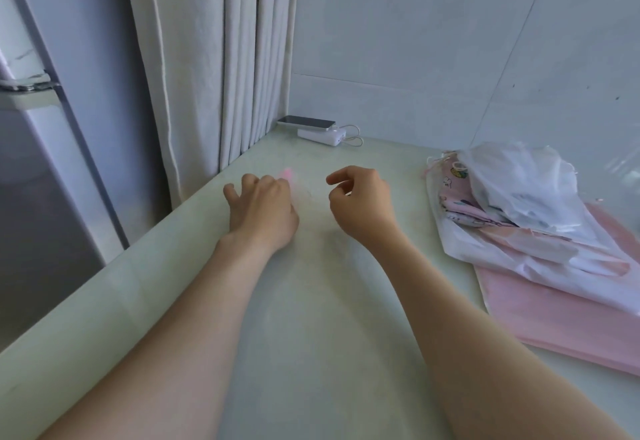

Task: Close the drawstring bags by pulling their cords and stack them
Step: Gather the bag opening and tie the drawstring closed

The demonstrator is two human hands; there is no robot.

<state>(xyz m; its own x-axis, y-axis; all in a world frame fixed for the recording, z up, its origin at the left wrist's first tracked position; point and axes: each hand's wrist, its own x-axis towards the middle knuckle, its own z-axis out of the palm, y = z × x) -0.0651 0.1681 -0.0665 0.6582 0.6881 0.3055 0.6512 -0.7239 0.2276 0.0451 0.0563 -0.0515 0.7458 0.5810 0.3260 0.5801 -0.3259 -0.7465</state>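
Observation:
A sheer, almost see-through drawstring bag (313, 218) lies flat on the pale table (311, 335) between my hands; its outline is faint. A blurred pink bit (287, 175), possibly its cord or top, shows at my left hand's fingertips. My left hand (263, 211) rests knuckles-up on the bag's left side with its fingers curled down at that pink bit. Just right of the bag's top, my right hand (360, 204) hovers with thumb and forefinger curved towards each other; whether a cord runs between them is not visible. A heap of more bags (519, 204), white, sheer and pink-printed, lies at the right.
A flat pink sheet (554, 308) lies under the heap at the right edge. A phone on a white power bank (320, 130) with a cable sits in the far corner by the wall. Curtains (225, 59) hang along the table's left edge.

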